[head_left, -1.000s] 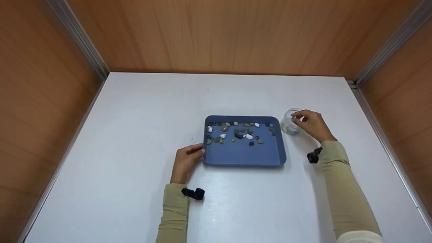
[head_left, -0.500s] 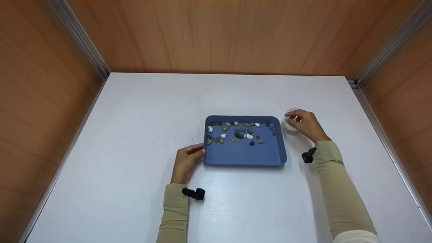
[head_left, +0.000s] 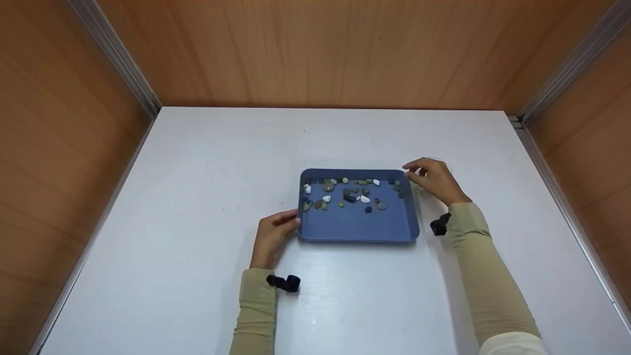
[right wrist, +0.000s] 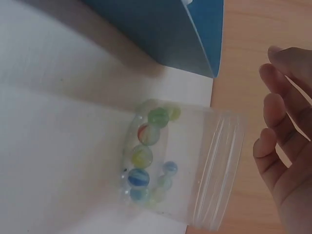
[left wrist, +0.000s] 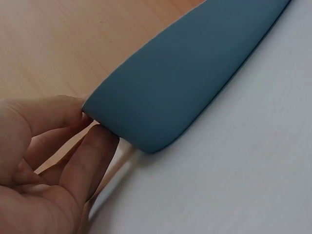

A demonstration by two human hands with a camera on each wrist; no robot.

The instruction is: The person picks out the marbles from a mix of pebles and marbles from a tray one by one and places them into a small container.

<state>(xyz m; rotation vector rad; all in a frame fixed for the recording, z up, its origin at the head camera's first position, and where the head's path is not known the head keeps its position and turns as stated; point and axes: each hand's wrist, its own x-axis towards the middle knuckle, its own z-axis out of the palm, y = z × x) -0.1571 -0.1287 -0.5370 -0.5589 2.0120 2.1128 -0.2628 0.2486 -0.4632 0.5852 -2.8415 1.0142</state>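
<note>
**Workstation Layout and Finger Status**

Wood-grain panels (head_left: 320, 54) stand at 9, 12 and 3 o'clock of the white table (head_left: 197, 197); take 12 o'clock as the edge farthest from you.

The blue rectangular tray (head_left: 355, 227) rests on the table in front of you, slightly towards 3 o'clock of the middle. Read all further positions from the tray's centre.

Your olive sleeves (head_left: 256, 310) enter from the 6 o'clock edge, with a black wrist camera (head_left: 292, 283) at each cuff.

Your left hand (head_left: 270, 236) is between 8 and 9 o'clock. Its index finger and thumb are slightly bent and parted, touching the tray's side; you cannot tell whether they grip the wall or only rest against it.

Your right hand (head_left: 436, 181) is between 2 and 3 o'clock. Its fingers curve loosely, tips parted near the tray's 2 o'clock corner, with nothing visible between them.

The clear jar (right wrist: 219, 170) stands upright just beside the tray between 2 and 3 o'clock, mostly hidden by your right hand in the head view.

White, dark and greenish-brown pebbles (head_left: 349, 198) lie scattered across the tray's 12 o'clock half.

Blue, green, yellow and red-streaked glass marbles (right wrist: 139, 178) lie at the jar's bottom.
</note>
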